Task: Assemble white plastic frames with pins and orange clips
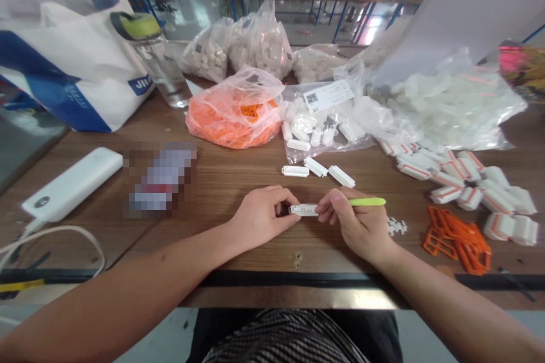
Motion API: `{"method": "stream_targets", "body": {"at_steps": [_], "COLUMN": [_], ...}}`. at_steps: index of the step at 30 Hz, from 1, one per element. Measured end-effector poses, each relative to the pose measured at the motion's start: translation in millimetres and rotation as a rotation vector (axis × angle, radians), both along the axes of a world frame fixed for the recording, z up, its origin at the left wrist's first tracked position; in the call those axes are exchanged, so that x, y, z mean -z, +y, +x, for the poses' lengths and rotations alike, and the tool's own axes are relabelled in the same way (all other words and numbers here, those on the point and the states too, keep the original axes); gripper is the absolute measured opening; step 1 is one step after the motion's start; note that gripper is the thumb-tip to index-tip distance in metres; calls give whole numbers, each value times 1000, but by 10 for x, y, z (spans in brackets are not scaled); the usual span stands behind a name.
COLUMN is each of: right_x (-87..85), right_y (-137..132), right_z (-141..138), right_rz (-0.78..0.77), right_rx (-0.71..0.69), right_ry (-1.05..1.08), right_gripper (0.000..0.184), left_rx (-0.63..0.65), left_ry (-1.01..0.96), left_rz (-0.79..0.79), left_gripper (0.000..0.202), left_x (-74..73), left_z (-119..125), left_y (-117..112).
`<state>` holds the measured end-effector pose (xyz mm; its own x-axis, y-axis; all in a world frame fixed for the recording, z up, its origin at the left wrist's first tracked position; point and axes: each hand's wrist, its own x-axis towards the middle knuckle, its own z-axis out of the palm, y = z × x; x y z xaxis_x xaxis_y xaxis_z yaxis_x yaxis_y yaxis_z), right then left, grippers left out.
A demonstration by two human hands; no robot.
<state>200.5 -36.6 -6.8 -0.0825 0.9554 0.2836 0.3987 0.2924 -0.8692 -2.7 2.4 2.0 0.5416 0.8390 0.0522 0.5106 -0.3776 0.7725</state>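
White plastic connector [303, 210], lower centre of the frame, just above the wooden surface [221, 181]: I see my left hand [259, 218] pinching one end, my right hand [360, 227] closed round a green-handled tool [369, 202] at the other.

table [221, 181]: wood grain, brown, dull sheen
edge strip [298, 298]: metal, brushed, glossy
small part [303, 210]: white plastic, matt
tool handle [368, 202]: green plastic, smooth
bags [255, 39]: clear thin plastic, crinkled, shiny
clips [457, 235]: orange plastic, smooth
power bank [72, 184]: white plastic, satin
jar [164, 71]: clear, glossy
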Motion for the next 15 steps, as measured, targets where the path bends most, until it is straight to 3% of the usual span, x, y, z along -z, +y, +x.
{"method": "stream_targets", "body": {"at_steps": [15], "right_x": [-17], "right_y": [46], "right_z": [-44], "right_rz": [-101], "right_rx": [7], "right_ry": [24], "right_gripper": [38], "left_rx": [2], "left_ry": [10], "left_rz": [11], "left_gripper": [10], "left_x": [19], "left_z": [-3], "left_y": [-1]}}
